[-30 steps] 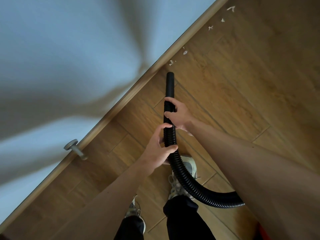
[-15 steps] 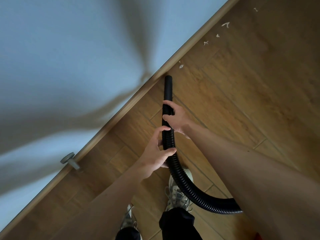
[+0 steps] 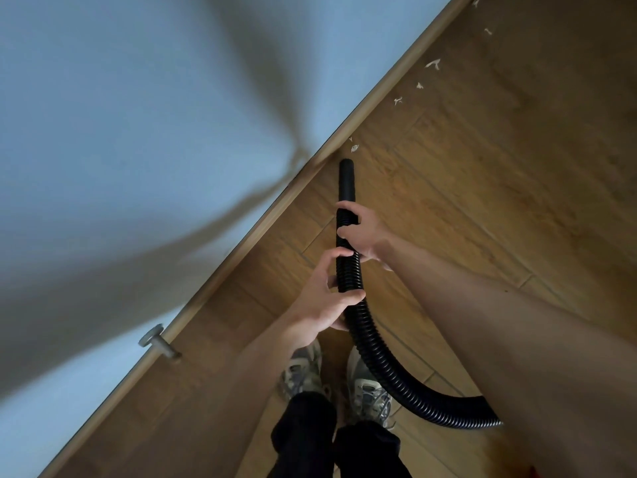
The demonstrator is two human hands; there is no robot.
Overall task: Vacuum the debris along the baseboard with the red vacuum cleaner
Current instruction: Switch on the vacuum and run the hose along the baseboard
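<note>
The vacuum's black ribbed hose [image 3: 375, 353] curves up from the lower right and ends in a smooth black nozzle [image 3: 346, 179] close to the wooden baseboard [image 3: 375, 93]. My right hand [image 3: 360, 232] grips the hose just behind the nozzle. My left hand [image 3: 324, 298] grips it lower down. A small white scrap of debris [image 3: 354, 148] lies just beyond the nozzle tip. More white scraps [image 3: 433, 63] trail along the baseboard toward the upper right. Only a sliver of red [image 3: 532, 472] shows at the bottom right; the vacuum body is otherwise out of view.
A pale blue-white wall [image 3: 138, 115] fills the left. A metal door stopper [image 3: 159, 345] sticks out of the baseboard at lower left. My two shoes [image 3: 365, 388] stand on the wood plank floor [image 3: 517, 167] under the hose.
The nozzle has moved along the baseboard toward the upper right; the scrap nearest it a second ago is gone. My feet have stepped forward, and further scraps have come into view.
</note>
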